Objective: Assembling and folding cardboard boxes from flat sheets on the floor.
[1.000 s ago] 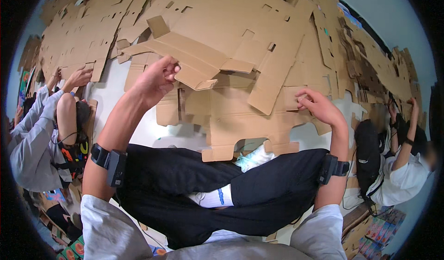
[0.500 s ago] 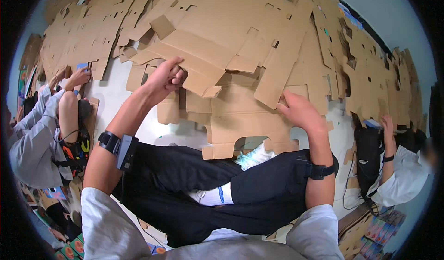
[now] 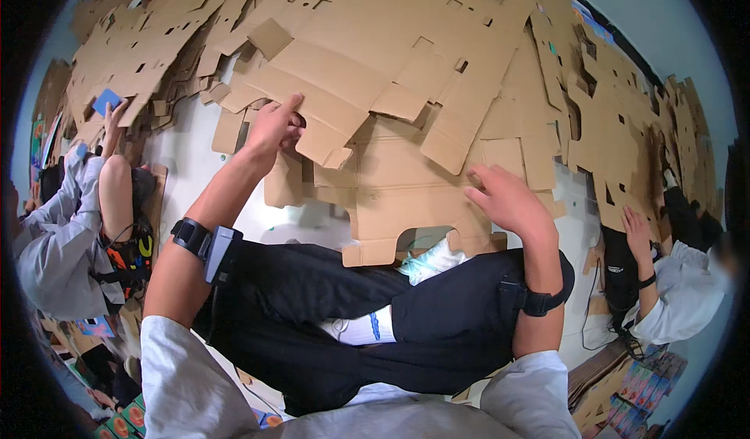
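Observation:
A large flat brown cardboard sheet (image 3: 344, 80), die-cut with slots and flaps, slopes up and away in front of me. My left hand (image 3: 275, 129) is closed on its near left edge, with the thumb on top and the fingers curled beneath. Just off the sheet's near right flap (image 3: 453, 148) hovers my right hand (image 3: 509, 197). Its thumb and forefinger are apart and nothing is between them. Beneath lies another cardboard piece (image 3: 406, 205) with a curved cutout, reaching to my crossed legs.
More cardboard sheets (image 3: 156, 41) lie heaped at the far left and along the right side (image 3: 617, 126). At the left a person (image 3: 62, 236) holds up a small blue item (image 3: 106, 101). On the right another person's hand (image 3: 637, 234) rests on cardboard. Colourful boxes (image 3: 637, 396) sit at lower right.
My right hand has come off the flap, its fingers loosening. My left hand, with the sheet's edge, has shifted slightly left. The left person's hand has risen with the blue item.

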{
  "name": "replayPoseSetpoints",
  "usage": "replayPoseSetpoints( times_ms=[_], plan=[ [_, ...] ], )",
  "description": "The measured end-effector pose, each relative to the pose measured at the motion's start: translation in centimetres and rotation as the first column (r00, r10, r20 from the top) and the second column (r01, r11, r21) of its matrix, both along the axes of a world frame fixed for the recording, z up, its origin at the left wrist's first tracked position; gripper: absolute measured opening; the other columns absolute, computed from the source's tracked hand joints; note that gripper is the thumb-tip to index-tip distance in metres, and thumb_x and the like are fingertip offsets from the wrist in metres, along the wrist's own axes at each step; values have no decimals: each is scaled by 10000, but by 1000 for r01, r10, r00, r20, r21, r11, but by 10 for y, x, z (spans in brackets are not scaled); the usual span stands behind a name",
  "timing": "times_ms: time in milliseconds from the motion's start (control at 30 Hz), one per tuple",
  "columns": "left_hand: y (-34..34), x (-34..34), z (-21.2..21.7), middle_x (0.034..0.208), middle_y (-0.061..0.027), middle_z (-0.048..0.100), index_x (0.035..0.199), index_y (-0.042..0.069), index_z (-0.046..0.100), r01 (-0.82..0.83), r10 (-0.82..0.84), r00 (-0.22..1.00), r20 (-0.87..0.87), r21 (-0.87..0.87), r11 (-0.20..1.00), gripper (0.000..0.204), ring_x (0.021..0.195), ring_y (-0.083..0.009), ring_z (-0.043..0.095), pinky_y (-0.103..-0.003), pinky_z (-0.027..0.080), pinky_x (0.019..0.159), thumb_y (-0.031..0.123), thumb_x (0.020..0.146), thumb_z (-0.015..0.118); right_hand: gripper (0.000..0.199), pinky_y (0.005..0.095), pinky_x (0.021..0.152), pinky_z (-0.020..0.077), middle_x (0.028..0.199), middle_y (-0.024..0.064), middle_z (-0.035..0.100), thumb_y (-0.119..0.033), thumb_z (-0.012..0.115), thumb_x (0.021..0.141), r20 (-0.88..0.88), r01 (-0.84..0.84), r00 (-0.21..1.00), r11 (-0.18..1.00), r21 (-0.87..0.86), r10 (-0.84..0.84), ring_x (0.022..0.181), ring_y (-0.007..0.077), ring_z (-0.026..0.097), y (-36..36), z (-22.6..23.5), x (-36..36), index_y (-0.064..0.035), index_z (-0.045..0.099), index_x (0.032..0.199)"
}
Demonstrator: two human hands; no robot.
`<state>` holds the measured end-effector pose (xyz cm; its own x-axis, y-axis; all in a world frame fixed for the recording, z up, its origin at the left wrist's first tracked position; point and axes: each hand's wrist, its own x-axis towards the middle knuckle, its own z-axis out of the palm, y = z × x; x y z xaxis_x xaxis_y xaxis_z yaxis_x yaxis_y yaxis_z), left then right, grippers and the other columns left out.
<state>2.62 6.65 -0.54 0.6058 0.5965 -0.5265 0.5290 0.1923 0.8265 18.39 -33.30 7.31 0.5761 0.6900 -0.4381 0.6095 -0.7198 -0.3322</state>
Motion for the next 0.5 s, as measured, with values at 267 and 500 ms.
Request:
replayPoseSetpoints(
  times_ms=[267,500],
  plan=[
    [-29,6,38,665,39,422,848,159,497,-108,176,973,148,-382,918,277,621,-100,471,-275,352,582,308,1007,668,383,509,985,533,1145,250,687,-356,643,1025,58,4,998,999,40,-7,1124,439,663,3,-1,-1,-18,690,1198],
    [-107,-26,94,640,42,407,842,171,526,176,-51,972,231,-564,807,252,633,-142,444,-305,317,634,318,1011,642,326,522,850,565,1018,301,714,-282,663,943,220,114,973,979,-168,-75,948,460,704,-3,-6,6,30,757,924]
  ],
)
